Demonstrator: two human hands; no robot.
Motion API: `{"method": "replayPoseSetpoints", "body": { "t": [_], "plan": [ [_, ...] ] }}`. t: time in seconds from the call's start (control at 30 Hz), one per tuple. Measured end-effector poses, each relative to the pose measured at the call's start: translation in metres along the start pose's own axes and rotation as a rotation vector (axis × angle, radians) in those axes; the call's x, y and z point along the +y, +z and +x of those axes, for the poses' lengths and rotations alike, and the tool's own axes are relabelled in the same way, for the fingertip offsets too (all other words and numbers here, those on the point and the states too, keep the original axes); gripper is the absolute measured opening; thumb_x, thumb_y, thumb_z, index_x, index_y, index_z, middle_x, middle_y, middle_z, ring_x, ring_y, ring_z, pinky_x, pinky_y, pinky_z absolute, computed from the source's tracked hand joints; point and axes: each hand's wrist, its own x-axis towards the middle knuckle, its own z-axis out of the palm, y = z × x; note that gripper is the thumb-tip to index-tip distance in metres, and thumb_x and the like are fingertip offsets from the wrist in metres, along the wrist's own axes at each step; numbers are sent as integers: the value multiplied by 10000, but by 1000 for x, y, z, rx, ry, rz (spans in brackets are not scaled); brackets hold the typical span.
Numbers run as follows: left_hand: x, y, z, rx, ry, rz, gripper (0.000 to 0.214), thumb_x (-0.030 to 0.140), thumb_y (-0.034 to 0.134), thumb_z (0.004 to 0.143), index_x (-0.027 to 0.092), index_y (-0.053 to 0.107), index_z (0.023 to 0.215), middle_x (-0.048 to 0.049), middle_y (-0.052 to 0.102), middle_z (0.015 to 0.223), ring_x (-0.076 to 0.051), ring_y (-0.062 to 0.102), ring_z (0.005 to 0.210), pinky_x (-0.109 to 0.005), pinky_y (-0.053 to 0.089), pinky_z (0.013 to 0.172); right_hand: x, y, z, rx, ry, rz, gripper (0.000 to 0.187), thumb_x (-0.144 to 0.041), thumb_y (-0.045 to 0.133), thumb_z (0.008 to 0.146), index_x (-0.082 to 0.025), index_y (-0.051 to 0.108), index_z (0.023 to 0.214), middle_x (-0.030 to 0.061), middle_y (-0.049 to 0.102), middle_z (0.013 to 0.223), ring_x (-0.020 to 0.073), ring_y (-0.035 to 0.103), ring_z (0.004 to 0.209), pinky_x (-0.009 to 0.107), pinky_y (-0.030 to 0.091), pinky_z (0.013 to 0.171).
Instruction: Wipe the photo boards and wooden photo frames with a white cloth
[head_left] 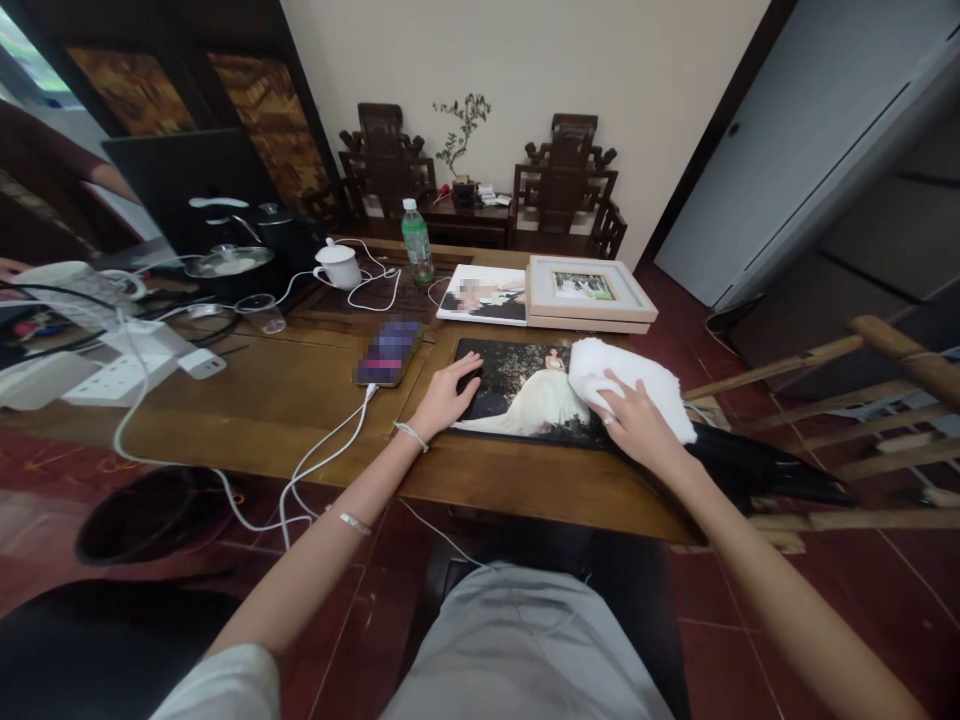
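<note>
A dark photo panel showing a figure in a long white gown lies flat on the wooden table in front of me. My left hand rests at its left edge, fingers stretched out and holding nothing. Over the panel's right end is a folded, fluffy white cloth, which hides that part of the picture. My right hand grips the cloth from its near side, pressing it down with the fingers.
Behind the panel lie a white-edged photo print and framed pictures. A charging phone, green bottle, lidded cup and power strip stand leftward. Cables hang over the table's front edge. Another person's arm shows far left.
</note>
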Motion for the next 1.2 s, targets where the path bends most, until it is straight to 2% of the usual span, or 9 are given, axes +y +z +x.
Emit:
{"method": "replayPoseSetpoints", "body": {
  "t": [0.17,0.3,0.43,0.53,0.73,0.83,0.97,1.07,1.2],
  "plan": [
    [0,0,1,15,-11,-16,331,260,525,873,180,661,1164,-84,614,1300,-238,526,1268,-433,378,1115,-39,11,78,-32,32,155,373,-275,341,957,-148,587,1207,189,538,1357,367,319,1374,693,186,1042],
    [-2,0,0,26,-17,-6,325,251,527,867,166,674,1145,-88,636,1270,-242,551,1242,-426,396,1102,-86,17,134,-32,-51,282,422,-361,292,995,-194,554,1280,90,533,1394,285,475,1277,515,251,1097],
    [-3,-1,-1,28,-10,28,294,245,520,867,184,698,1094,-75,671,1216,-241,612,1164,-419,446,1056,-109,22,154,-20,-97,365,424,-388,308,995,-204,581,1262,34,541,1391,240,504,1254,385,299,1087],
    [-3,-1,-1,13,-3,16,293,254,517,870,184,701,1087,-76,657,1240,-246,582,1205,-431,421,1080,-92,21,142,-10,-71,377,429,-402,315,990,-201,603,1237,47,584,1344,242,530,1222,377,312,1076],
    [-1,1,0,12,4,-27,300,260,501,883,170,695,1093,-91,626,1280,-241,524,1269,-445,381,1112,-8,4,87,57,93,322,423,-376,305,973,-165,632,1136,112,643,1248,322,548,1188,518,284,1083],
    [2,0,0,27,-8,-45,303,250,518,874,144,693,1097,-119,627,1270,-241,534,1259,-436,387,1108,15,-3,55,81,140,286,374,-355,329,954,-168,648,1013,117,705,1097,350,604,1094,567,265,1082],
    [4,0,0,54,-12,-95,292,244,568,849,158,697,1096,-110,640,1255,-243,545,1248,-430,396,1101,-1,-7,2,80,87,239,335,-370,349,951,-216,645,926,79,725,1013,343,626,1068,540,348,1045],
    [3,0,0,55,-3,-123,283,256,587,843,176,700,1090,-97,639,1259,-248,537,1256,-437,390,1104,-30,-12,-38,80,-16,203,344,-363,328,965,-230,643,921,92,699,1124,333,627,1082,504,419,987],
    [0,0,1,31,-4,-83,295,294,598,846,184,696,1102,-97,621,1287,-253,522,1271,-444,380,1109,-49,-23,-60,19,-77,231,338,-374,356,958,-234,652,875,89,693,1145,359,544,1207,469,444,953]
  ]
}}
